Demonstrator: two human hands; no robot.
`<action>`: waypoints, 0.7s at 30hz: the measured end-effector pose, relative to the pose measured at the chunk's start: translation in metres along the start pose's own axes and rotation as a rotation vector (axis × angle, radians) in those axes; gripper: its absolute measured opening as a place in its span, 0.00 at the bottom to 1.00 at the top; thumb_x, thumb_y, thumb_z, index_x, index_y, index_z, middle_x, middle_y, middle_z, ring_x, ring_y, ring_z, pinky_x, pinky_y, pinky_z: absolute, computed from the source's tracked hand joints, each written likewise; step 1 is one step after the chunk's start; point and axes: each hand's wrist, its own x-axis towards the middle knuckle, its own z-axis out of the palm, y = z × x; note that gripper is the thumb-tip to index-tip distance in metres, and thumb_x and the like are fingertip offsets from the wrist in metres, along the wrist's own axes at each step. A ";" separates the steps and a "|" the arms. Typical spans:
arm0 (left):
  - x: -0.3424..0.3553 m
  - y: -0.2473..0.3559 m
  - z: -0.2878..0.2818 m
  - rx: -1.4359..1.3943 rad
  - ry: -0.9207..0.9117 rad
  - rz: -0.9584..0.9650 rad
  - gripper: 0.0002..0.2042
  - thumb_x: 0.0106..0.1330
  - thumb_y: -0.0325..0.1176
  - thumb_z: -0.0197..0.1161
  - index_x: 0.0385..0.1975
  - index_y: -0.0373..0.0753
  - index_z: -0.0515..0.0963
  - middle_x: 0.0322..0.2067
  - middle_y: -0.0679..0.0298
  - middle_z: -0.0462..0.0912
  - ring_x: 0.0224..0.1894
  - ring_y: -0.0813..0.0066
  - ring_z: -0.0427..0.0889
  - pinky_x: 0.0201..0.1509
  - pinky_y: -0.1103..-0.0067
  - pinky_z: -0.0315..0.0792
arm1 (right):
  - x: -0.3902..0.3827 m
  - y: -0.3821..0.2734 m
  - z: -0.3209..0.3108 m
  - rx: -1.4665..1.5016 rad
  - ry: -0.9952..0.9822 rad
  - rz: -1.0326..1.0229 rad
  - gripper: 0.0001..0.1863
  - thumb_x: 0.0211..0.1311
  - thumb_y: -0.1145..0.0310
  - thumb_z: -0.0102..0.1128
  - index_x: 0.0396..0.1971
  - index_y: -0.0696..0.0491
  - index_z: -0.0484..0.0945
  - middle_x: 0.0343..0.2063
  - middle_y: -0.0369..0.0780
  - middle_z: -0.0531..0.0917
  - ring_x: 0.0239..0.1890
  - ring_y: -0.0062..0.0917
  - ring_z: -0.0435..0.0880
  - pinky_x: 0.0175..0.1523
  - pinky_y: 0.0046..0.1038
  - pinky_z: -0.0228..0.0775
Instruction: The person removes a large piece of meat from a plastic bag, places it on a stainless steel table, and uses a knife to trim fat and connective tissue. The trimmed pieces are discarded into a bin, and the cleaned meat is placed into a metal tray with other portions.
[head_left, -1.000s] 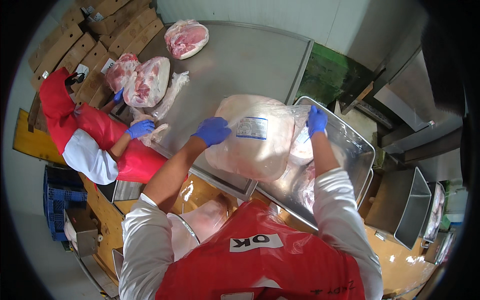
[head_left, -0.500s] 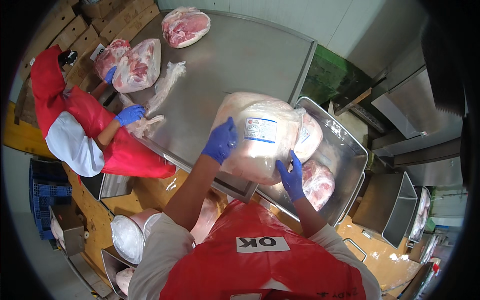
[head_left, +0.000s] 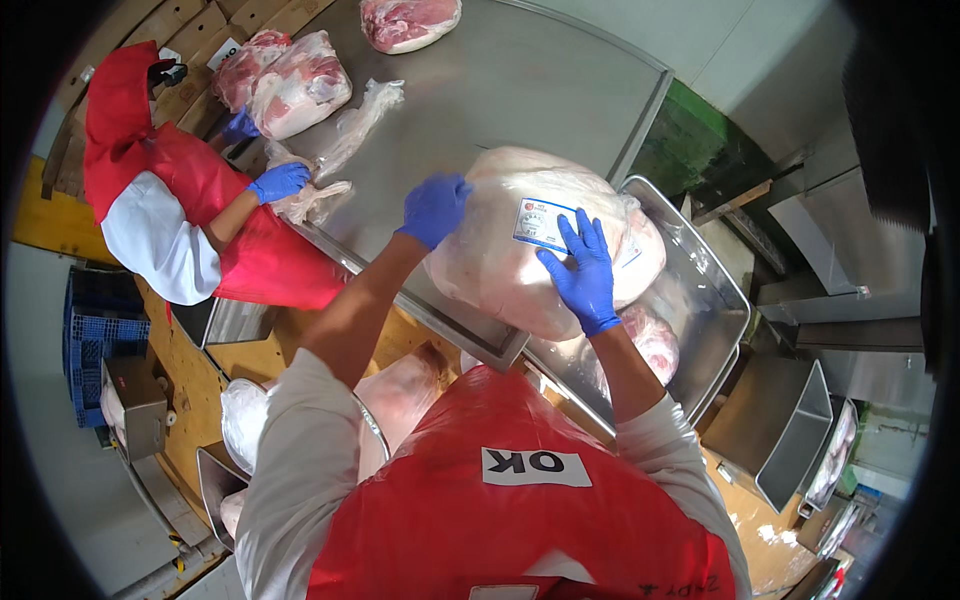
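A large pale cut of meat point(head_left: 500, 250) in clear plastic wrap, with a blue-edged white label point(head_left: 541, 222), lies across the steel table's near corner and the rim of a metal tub. My right hand point(head_left: 583, 275), in a blue glove, rests flat on its wrapped side with fingers spread, just over the label's edge. At the upper left of the same piece is my left hand point(head_left: 437, 210), also gloved in blue. Its fingers are curled and slightly blurred, and anything inside them is hidden. A second wrapped piece point(head_left: 642, 262) sits against the big one's right side.
The metal tub point(head_left: 735, 300) on the right holds another reddish wrapped piece point(head_left: 650, 345). Across the steel table point(head_left: 520, 85), a co-worker in a red apron point(head_left: 200, 180) handles meat point(head_left: 300, 90) and loose plastic film point(head_left: 360, 125). Empty-looking steel bins point(head_left: 770, 430) stand lower right.
My right hand has moved from the lower right edge of the wrapped meat up onto its face by the label. The left hand stays at the upper left, its fingers more curled. The view has shifted.
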 end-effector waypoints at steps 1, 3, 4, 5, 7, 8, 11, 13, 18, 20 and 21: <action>0.014 -0.015 0.012 -0.003 0.111 -0.026 0.17 0.69 0.47 0.56 0.40 0.38 0.82 0.41 0.47 0.85 0.45 0.42 0.82 0.50 0.57 0.75 | 0.000 -0.001 -0.001 0.006 -0.013 0.011 0.36 0.58 0.50 0.72 0.64 0.53 0.76 0.69 0.55 0.68 0.71 0.60 0.62 0.73 0.49 0.57; 0.046 -0.035 0.035 -0.048 0.233 -0.101 0.17 0.70 0.46 0.54 0.38 0.38 0.82 0.39 0.47 0.85 0.44 0.42 0.83 0.50 0.56 0.75 | 0.002 -0.003 -0.003 0.055 -0.054 0.035 0.37 0.59 0.51 0.72 0.66 0.52 0.74 0.70 0.55 0.66 0.72 0.59 0.60 0.74 0.49 0.55; 0.062 -0.041 0.043 -0.091 0.245 -0.149 0.18 0.71 0.45 0.53 0.36 0.37 0.82 0.38 0.47 0.85 0.43 0.42 0.83 0.50 0.56 0.75 | 0.004 -0.004 -0.003 0.078 -0.075 0.048 0.37 0.59 0.52 0.72 0.66 0.52 0.73 0.71 0.55 0.65 0.73 0.59 0.59 0.74 0.49 0.55; 0.073 -0.043 0.054 -0.137 0.251 -0.191 0.18 0.71 0.45 0.52 0.35 0.36 0.82 0.36 0.47 0.85 0.42 0.42 0.83 0.50 0.56 0.75 | 0.004 0.000 0.000 0.070 -0.076 0.036 0.42 0.58 0.50 0.72 0.69 0.54 0.69 0.71 0.56 0.63 0.74 0.59 0.57 0.75 0.48 0.53; 0.081 -0.046 0.077 -0.191 0.429 -0.186 0.19 0.72 0.45 0.52 0.32 0.35 0.81 0.34 0.46 0.85 0.40 0.42 0.83 0.47 0.57 0.76 | 0.005 0.010 0.008 0.047 -0.078 0.010 0.51 0.56 0.46 0.74 0.73 0.57 0.61 0.73 0.57 0.59 0.75 0.58 0.53 0.77 0.46 0.50; 0.080 -0.046 0.090 -0.218 0.506 -0.191 0.19 0.73 0.45 0.52 0.31 0.34 0.81 0.33 0.46 0.85 0.39 0.43 0.83 0.45 0.58 0.76 | 0.003 0.014 0.010 0.092 -0.080 0.145 0.55 0.54 0.46 0.75 0.73 0.61 0.57 0.73 0.59 0.58 0.76 0.55 0.54 0.77 0.44 0.49; 0.036 -0.015 0.060 -0.586 0.158 -0.199 0.19 0.73 0.44 0.54 0.30 0.33 0.79 0.28 0.48 0.83 0.32 0.51 0.83 0.40 0.63 0.74 | 0.000 0.030 0.002 0.213 -0.114 0.466 0.75 0.42 0.35 0.78 0.73 0.71 0.41 0.73 0.65 0.51 0.78 0.53 0.48 0.79 0.40 0.44; 0.005 -0.017 0.062 -0.682 0.095 -0.135 0.19 0.73 0.43 0.55 0.29 0.32 0.78 0.24 0.51 0.81 0.27 0.59 0.79 0.37 0.66 0.73 | 0.010 0.018 -0.007 0.206 -0.165 0.454 0.75 0.42 0.35 0.78 0.74 0.70 0.42 0.73 0.64 0.51 0.78 0.51 0.48 0.79 0.39 0.44; -0.042 0.013 0.044 -0.707 0.133 -0.053 0.18 0.73 0.41 0.56 0.27 0.31 0.77 0.20 0.56 0.76 0.25 0.73 0.73 0.34 0.70 0.70 | 0.019 0.024 -0.013 0.203 -0.210 0.417 0.75 0.40 0.35 0.79 0.74 0.70 0.44 0.74 0.63 0.50 0.79 0.48 0.48 0.79 0.36 0.45; -0.054 0.019 0.037 -0.774 0.091 -0.137 0.18 0.73 0.41 0.56 0.27 0.31 0.77 0.20 0.57 0.76 0.25 0.74 0.73 0.33 0.70 0.70 | 0.018 0.038 -0.004 0.192 -0.232 0.352 0.74 0.40 0.35 0.79 0.73 0.70 0.44 0.74 0.63 0.50 0.79 0.48 0.47 0.79 0.36 0.45; -0.061 0.023 0.032 -0.787 0.083 -0.205 0.18 0.73 0.41 0.56 0.27 0.31 0.77 0.21 0.59 0.76 0.25 0.75 0.73 0.33 0.71 0.69 | 0.022 0.037 -0.005 0.257 -0.252 0.330 0.72 0.42 0.37 0.79 0.73 0.70 0.46 0.74 0.62 0.50 0.79 0.47 0.47 0.79 0.36 0.44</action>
